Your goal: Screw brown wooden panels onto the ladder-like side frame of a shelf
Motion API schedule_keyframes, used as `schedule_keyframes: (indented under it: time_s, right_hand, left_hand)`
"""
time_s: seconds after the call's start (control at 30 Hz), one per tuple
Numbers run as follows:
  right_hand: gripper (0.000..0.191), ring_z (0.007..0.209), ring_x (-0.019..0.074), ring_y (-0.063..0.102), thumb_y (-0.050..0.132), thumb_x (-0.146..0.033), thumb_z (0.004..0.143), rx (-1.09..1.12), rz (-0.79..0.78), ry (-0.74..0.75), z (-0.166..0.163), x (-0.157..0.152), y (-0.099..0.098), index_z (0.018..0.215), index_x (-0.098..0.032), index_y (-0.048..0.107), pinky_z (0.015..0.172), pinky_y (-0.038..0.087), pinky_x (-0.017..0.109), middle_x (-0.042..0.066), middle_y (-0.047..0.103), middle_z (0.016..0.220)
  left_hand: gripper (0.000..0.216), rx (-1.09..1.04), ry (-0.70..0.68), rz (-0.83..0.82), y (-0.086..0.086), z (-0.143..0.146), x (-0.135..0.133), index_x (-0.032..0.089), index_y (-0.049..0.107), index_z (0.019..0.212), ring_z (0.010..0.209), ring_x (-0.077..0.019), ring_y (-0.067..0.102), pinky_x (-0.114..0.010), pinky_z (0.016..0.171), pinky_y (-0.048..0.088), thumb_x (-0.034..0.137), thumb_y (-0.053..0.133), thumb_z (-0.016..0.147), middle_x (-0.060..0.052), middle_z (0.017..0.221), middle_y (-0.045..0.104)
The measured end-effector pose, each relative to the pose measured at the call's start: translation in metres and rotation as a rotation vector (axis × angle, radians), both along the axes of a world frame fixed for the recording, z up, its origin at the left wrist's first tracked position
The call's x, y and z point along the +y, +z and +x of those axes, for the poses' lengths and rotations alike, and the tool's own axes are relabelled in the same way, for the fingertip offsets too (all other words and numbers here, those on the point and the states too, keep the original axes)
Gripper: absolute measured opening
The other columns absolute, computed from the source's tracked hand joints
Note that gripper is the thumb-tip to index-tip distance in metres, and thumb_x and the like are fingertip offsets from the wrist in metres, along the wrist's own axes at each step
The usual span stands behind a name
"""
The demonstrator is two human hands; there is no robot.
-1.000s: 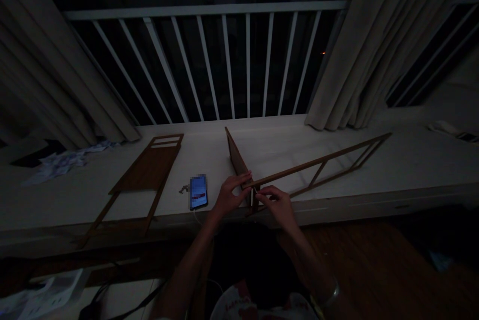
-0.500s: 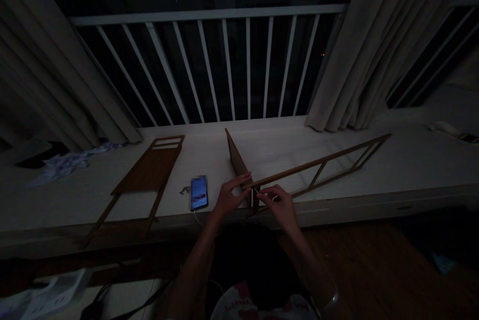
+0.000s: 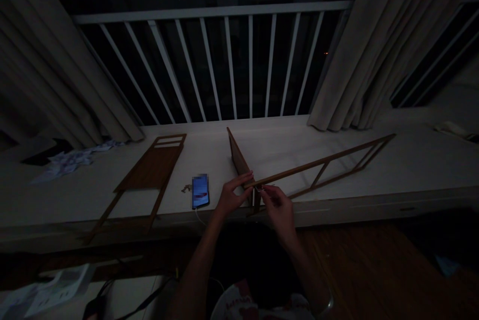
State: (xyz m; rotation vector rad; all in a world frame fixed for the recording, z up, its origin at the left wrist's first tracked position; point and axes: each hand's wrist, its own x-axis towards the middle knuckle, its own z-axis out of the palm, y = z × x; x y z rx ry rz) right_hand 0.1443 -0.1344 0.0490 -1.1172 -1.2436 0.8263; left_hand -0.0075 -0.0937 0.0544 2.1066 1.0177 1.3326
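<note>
A brown wooden panel [image 3: 236, 156] stands on edge on the pale ledge [image 3: 284, 145]. A long ladder-like wooden frame [image 3: 329, 165] meets it at the near corner. My left hand [image 3: 232, 196] grips the panel's near end, fingers wrapped round it. Just right of that joint, my right hand [image 3: 277, 205] pinches something small I cannot make out at the corner where frame and panel meet. The light is very dim.
A second wooden panel with legs [image 3: 144, 175] lies flat at the left. A lit phone [image 3: 200, 191] with a cable and small metal bits [image 3: 185, 189] lie beside my left hand. Crumpled paper [image 3: 71, 159], curtains [image 3: 377, 45] and white window bars [image 3: 228, 65] stand behind.
My right hand has shifted slightly at the joint, its fingers now pinched closer to the corner. The left hand keeps its grip. The camera has drifted a little.
</note>
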Motion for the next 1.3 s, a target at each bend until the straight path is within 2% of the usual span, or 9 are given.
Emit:
schedule_keyframes:
  time_s: [0.2, 0.37, 0.43, 0.6, 0.7, 0.9, 1.0, 1.17, 1.3]
  right_hand:
    - [0.020, 0.080, 0.0161, 0.058, 0.049, -0.031, 0.079, -0.079, 0.082, -0.040, -0.005, -0.001, 0.007, 0.094, -0.021, 0.058, 0.071, 0.046, 0.030, 0.004, 0.063, 0.091]
    - [0.040, 0.073, 0.0156, 0.059, 0.052, -0.031, 0.077, -0.014, 0.076, -0.107, -0.012, -0.004, 0.006, 0.113, -0.019, 0.042, 0.065, 0.047, 0.029, 0.005, 0.063, 0.086]
    - [0.044, 0.070, 0.0148, 0.058, 0.053, -0.031, 0.076, -0.007, 0.079, -0.127, -0.012, -0.004, 0.003, 0.116, -0.018, 0.038, 0.064, 0.046, 0.028, 0.005, 0.062, 0.083]
    - [0.025, 0.068, 0.0146, 0.055, 0.049, -0.031, 0.079, -0.164, 0.126, -0.116, -0.009, -0.002, 0.001, 0.101, -0.020, 0.053, 0.066, 0.045, 0.029, 0.005, 0.061, 0.084]
    - [0.021, 0.072, 0.0157, 0.056, 0.049, -0.030, 0.079, -0.203, 0.170, -0.068, -0.009, -0.002, 0.003, 0.096, -0.022, 0.058, 0.070, 0.045, 0.030, 0.004, 0.062, 0.086]
    - [0.024, 0.062, 0.0150, 0.058, 0.049, -0.035, 0.079, -0.021, 0.036, 0.054, -0.014, -0.002, 0.004, 0.095, -0.022, 0.061, 0.061, 0.048, 0.029, 0.003, 0.064, 0.081]
    - [0.024, 0.064, 0.0147, 0.059, 0.047, -0.035, 0.080, 0.052, 0.011, 0.080, -0.017, -0.003, 0.002, 0.094, -0.021, 0.060, 0.061, 0.048, 0.028, 0.004, 0.064, 0.084]
    - [0.023, 0.071, 0.0153, 0.060, 0.045, -0.036, 0.081, 0.065, 0.000, 0.092, -0.019, -0.006, 0.002, 0.091, -0.020, 0.058, 0.065, 0.047, 0.027, 0.004, 0.064, 0.083]
    - [0.023, 0.073, 0.0153, 0.059, 0.049, -0.037, 0.079, 0.042, -0.005, 0.062, -0.018, -0.005, 0.002, 0.085, -0.018, 0.059, 0.066, 0.046, 0.027, 0.004, 0.064, 0.079]
  left_hand:
    - [0.033, 0.006, 0.011, -0.002, 0.000, 0.001, 0.000, 0.021, 0.054, 0.110, 0.110, -0.0179, 0.049, -0.038, 0.095, 0.040, 0.023, 0.052, 0.076, -0.007, 0.121, 0.051]
    - [0.033, -0.002, 0.001, 0.003, 0.001, 0.001, 0.000, 0.021, 0.055, 0.109, 0.109, -0.0182, 0.050, -0.038, 0.093, 0.042, 0.023, 0.052, 0.076, -0.007, 0.120, 0.052]
    - [0.033, -0.007, -0.004, -0.008, 0.002, 0.001, 0.000, 0.020, 0.055, 0.109, 0.109, -0.0182, 0.050, -0.038, 0.093, 0.041, 0.022, 0.053, 0.076, -0.007, 0.120, 0.052]
    - [0.033, -0.017, 0.006, -0.020, -0.001, 0.001, 0.001, 0.021, 0.055, 0.108, 0.109, -0.0178, 0.050, -0.038, 0.093, 0.041, 0.022, 0.053, 0.075, -0.007, 0.120, 0.052]
    - [0.033, -0.021, 0.007, -0.020, -0.003, 0.001, 0.002, 0.020, 0.056, 0.107, 0.109, -0.0177, 0.049, -0.038, 0.094, 0.040, 0.022, 0.054, 0.075, -0.007, 0.119, 0.053]
    - [0.032, -0.022, -0.004, -0.025, -0.001, 0.001, 0.001, 0.021, 0.056, 0.107, 0.110, -0.0176, 0.049, -0.038, 0.094, 0.040, 0.022, 0.053, 0.076, -0.007, 0.120, 0.052]
    - [0.031, 0.002, -0.010, -0.013, 0.000, 0.000, 0.002, 0.021, 0.056, 0.107, 0.110, -0.0176, 0.048, -0.038, 0.094, 0.039, 0.022, 0.054, 0.075, -0.007, 0.121, 0.052]
    - [0.028, 0.000, -0.016, -0.002, -0.002, 0.000, 0.003, 0.021, 0.057, 0.103, 0.112, -0.0185, 0.045, -0.039, 0.095, 0.036, 0.022, 0.056, 0.075, -0.008, 0.121, 0.050]
    - [0.028, -0.052, -0.014, -0.008, -0.004, 0.002, 0.005, 0.021, 0.057, 0.101, 0.114, -0.0207, 0.043, -0.040, 0.094, 0.036, 0.024, 0.057, 0.074, -0.010, 0.130, 0.040]
